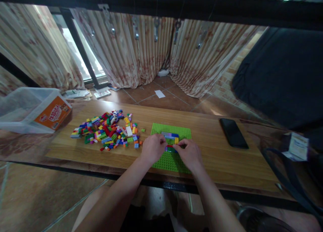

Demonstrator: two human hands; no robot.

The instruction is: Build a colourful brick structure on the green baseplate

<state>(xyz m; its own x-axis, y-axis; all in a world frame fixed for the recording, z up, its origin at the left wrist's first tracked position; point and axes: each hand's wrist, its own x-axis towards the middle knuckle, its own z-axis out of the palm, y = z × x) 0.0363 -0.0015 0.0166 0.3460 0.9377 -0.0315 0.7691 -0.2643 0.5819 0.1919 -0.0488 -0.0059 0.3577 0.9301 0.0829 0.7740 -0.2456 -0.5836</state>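
A green studded baseplate (171,129) lies on the wooden board, and a small rectangular outline of bricks rises from its middle. Blue and lavender bricks (171,135) form the far side, yellow bricks (176,140) the right side, and a dark green brick (172,150) is on the near side. A thin red brick (170,146) lies over the near side, between my two hands. My left hand (154,147) has its fingers pinched at the red brick's left end. My right hand (189,153) pinches its right end. Fingertips hide parts of the brick outline.
Left of the baseplate spreads a heap of loose coloured bricks (108,129). A clear plastic bin (27,107) with an orange label stands at the far left. To the right lies a black phone (234,133). A dark rail (161,6) crosses above, before curtains (141,53).
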